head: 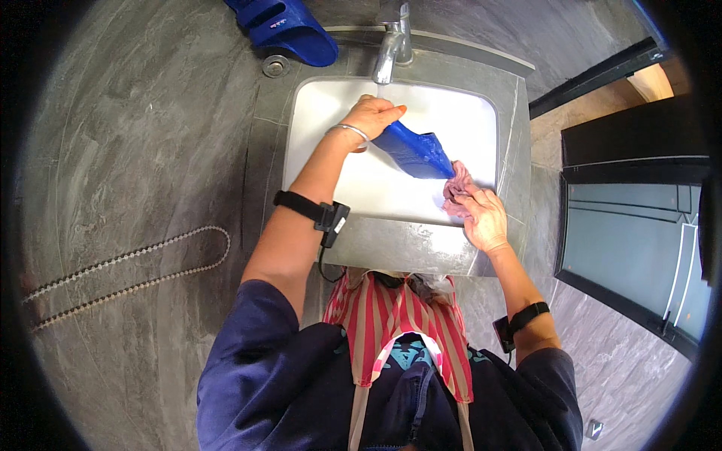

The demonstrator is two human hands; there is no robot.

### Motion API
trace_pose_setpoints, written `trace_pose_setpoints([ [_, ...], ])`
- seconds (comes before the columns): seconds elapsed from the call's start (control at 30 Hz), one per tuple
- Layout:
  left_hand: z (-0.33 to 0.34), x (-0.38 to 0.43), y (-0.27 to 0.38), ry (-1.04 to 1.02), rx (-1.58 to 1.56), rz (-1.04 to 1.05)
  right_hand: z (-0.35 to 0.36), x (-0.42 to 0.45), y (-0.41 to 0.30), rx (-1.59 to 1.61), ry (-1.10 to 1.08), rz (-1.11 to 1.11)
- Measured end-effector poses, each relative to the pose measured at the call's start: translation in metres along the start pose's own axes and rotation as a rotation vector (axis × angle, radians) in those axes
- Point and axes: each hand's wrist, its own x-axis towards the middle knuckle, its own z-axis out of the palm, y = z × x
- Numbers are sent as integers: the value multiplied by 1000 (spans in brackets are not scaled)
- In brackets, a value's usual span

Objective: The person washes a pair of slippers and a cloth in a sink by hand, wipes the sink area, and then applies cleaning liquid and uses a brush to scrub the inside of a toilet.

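Note:
Over the white washbasin (474, 124), my left hand (375, 115) grips one end of a blue plastic slipper (414, 152), just below the tap's spout. The slipper slants down to the right. At its far end my right hand (485, 217) holds a crumpled pink cloth (458, 191), which touches the slipper's tip or lies right beside it. The chrome tap (389, 56) stands behind the basin; whether water runs is hard to tell. A second blue slipper (299, 34) lies at the back left corner of the counter.
A round metal drain stopper (276, 66) sits on the grey stone counter (406, 239) near the second slipper. A beaded chain (169, 242) hangs along the wall at left. At right is a black-framed glass door or panel (632, 237).

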Motion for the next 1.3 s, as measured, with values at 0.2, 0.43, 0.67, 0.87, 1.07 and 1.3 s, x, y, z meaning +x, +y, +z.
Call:
trace_pose_setpoints([
  [0.2,-13,-23,-12,-105,-364,-171,0,-2,3,13,15,2],
  [0.43,-1,-23,-24,158,-826,-69,3,-3,3,14,-18,40],
  [0.67,18,-7,4,-38,-761,-53,7,-4,6,4,10,27],
  [0.87,2,8,27,6,-120,-218,4,-5,7,5,2,35],
  [1.07,-5,-30,-48,363,-329,-359,3,-3,5,54,33,28],
  [1.3,-11,-93,-78,70,245,-411,2,-2,3,45,32,33],
])
